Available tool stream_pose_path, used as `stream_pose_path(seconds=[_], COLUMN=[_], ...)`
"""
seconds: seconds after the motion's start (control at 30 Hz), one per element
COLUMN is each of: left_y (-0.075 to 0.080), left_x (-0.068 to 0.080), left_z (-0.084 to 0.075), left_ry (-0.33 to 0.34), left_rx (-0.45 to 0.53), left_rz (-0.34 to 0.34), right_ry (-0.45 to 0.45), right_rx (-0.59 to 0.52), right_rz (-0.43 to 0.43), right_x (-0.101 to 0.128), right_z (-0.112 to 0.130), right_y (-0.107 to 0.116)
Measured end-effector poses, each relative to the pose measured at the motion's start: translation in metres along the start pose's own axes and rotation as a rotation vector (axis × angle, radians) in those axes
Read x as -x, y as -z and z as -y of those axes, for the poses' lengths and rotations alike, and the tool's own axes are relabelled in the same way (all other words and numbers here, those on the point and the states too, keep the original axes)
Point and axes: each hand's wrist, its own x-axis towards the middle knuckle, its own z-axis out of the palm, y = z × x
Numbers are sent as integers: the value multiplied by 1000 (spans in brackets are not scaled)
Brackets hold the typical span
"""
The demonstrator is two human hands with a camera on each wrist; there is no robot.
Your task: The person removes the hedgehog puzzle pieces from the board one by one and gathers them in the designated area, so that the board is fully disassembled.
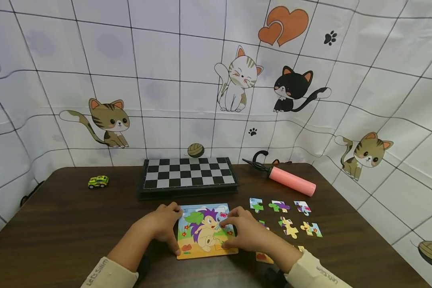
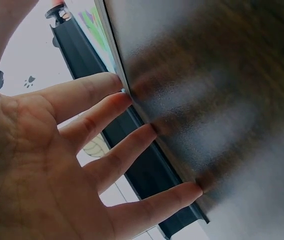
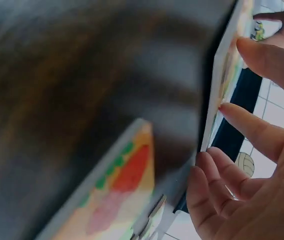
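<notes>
A flat puzzle board (image 1: 201, 234) printed with a purple hedgehog lies on the dark table in the head view. My left hand (image 1: 161, 225) rests at its left side, thumb by the near corner and fingers by the far one. In the left wrist view its fingers (image 2: 117, 165) are spread and fairly straight, tips at the table beside the board. Over the board's right part is my right hand (image 1: 248, 232). Its thumb and index finger touch the printed face, while the other fingers (image 3: 227, 175) bend by the edge in the right wrist view.
Several loose jigsaw pieces (image 1: 288, 228) lie right of the board, one with a red shape (image 1: 264, 258) partly under my right forearm. Behind stands a folded chessboard (image 1: 187, 176). A pink hand pump (image 1: 291, 181) is back right, and a yellow-green toy car (image 1: 98, 182) back left.
</notes>
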Motion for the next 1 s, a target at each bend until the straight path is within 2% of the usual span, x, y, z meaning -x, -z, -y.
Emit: stream_pose_path(seconds=[0.07,0.33,0.53,0.63,0.87,0.93,1.0], left_y=[0,1,2,1,1,1,1], left_x=[0,-1,0,0,1,0,0], left_z=[-1,-1,-3,-3,-2,-2,-1], left_ry=[-1,9,9,5,9,11,13], left_rx=[-1,-19,-11,-10,-4,-5,-1], left_rz=[0,5,15,14,6,6,7], right_ry=[-6,9,46,52,60,44,-11], right_rx=[46,44,57,-27,-336,-419,-520], right_rz=[4,-14,-61,-80,-92,-97,-105], right_x=[0,-3,-3,-1,1,2,4], right_z=[0,0,1,0,-2,-4,-7], right_y=[-1,0,-1,1,4,3,3])
